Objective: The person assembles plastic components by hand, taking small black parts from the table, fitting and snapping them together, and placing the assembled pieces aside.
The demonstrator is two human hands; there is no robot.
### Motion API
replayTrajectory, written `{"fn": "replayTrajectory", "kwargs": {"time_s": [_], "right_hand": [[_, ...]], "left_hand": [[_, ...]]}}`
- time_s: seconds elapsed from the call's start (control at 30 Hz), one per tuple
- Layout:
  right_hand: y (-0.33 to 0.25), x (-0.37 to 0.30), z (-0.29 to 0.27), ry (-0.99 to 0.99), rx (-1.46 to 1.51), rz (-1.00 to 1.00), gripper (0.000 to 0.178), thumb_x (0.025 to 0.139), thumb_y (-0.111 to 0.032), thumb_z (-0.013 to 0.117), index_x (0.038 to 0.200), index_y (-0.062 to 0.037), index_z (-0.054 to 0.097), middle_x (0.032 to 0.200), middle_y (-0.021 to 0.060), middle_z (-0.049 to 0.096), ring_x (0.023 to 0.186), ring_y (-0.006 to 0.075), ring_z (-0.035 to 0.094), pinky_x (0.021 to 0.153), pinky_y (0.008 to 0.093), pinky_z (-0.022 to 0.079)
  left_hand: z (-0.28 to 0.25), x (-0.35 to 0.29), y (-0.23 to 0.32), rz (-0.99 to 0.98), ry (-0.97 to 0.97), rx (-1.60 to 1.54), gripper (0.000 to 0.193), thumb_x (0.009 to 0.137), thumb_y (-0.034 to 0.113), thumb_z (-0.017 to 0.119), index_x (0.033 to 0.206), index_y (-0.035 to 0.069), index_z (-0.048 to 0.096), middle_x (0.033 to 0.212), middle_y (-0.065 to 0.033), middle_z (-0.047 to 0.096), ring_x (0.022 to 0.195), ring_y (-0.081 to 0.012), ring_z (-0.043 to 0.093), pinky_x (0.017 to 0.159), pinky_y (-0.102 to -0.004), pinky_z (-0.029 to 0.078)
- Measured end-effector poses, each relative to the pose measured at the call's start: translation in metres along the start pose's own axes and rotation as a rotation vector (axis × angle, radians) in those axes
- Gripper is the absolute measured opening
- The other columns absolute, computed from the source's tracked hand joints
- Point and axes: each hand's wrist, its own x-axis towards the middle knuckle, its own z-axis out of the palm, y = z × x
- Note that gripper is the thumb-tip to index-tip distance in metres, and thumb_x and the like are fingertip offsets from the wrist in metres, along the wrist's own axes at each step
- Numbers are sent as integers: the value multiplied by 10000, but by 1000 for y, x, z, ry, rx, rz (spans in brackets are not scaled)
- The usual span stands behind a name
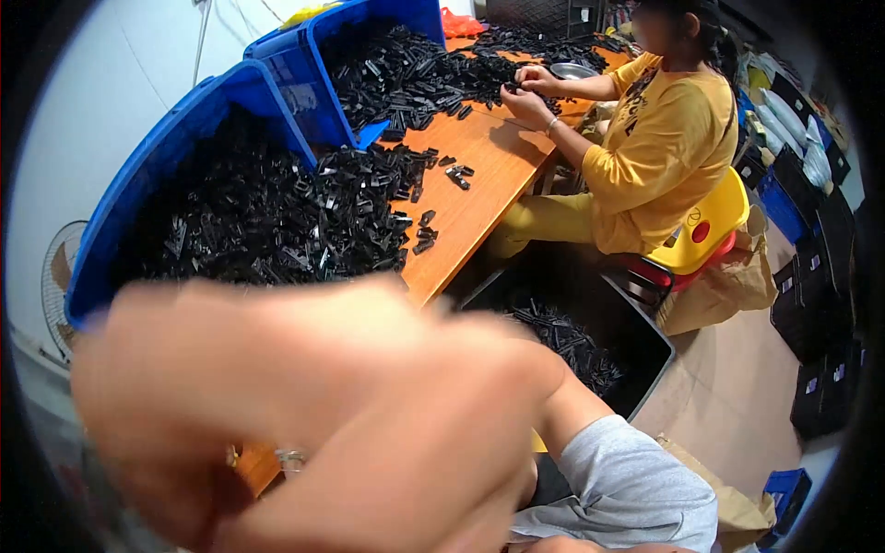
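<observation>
A blurred mass of skin from my hands and forearms [304,378] fills the lower left, very close to the camera. Where one hand ends and the other begins cannot be made out. Motion smears the fingers, and anything they may hold is hidden. Just beyond lies a heap of small black plastic pieces [304,217], clip-like in shape. It spills from a tipped blue bin [88,249] onto the orange wooden table [479,180]. A few loose black pieces [458,175] lie apart near the table's edge.
Across the table a seated person in yellow [668,120] handles black pieces beside a second blue bin [293,92]. A black tub [645,369] with more pieces stands below the table edge. A fan [60,281] is at left; dark boxes [820,387] line the right.
</observation>
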Motion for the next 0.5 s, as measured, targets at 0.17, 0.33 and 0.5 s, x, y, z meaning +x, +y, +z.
{"fn": "replayTrajectory", "kwargs": {"time_s": [0.17, 0.33, 0.5], "right_hand": [[4, -7, 26, -156, 298, -54, 233, 842, -40, 686, 1065, 6, 633, 934, 115, 647, 801, 196, 637, 733, 367, 545], [26, -37, 83, -22, 442, -44, 180, 857, -72, 686, 1013, 8, 646, 844, 113, 650, 725, 237, 622, 625, 348, 503], [34, -76, 87, -172, 276, 39, 197, 878, -135, 656, 1023, -3, 644, 866, 108, 650, 745, 243, 618, 638, 354, 500]], "left_hand": [[33, 8, 3, -22, -42, -37, 230, 953, 126, 598, 1087, -50, 663, 924, -75, 681, 796, -104, 606, 745, -236, 496], [34, 3, 38, -61, -52, -48, 225, 950, 121, 601, 1079, -52, 667, 920, -80, 681, 790, -105, 608, 737, -236, 498], [45, 5, 52, -9, -67, -17, 237, 947, 131, 610, 1069, -65, 665, 910, -78, 681, 775, -103, 606, 723, -235, 496]]}}
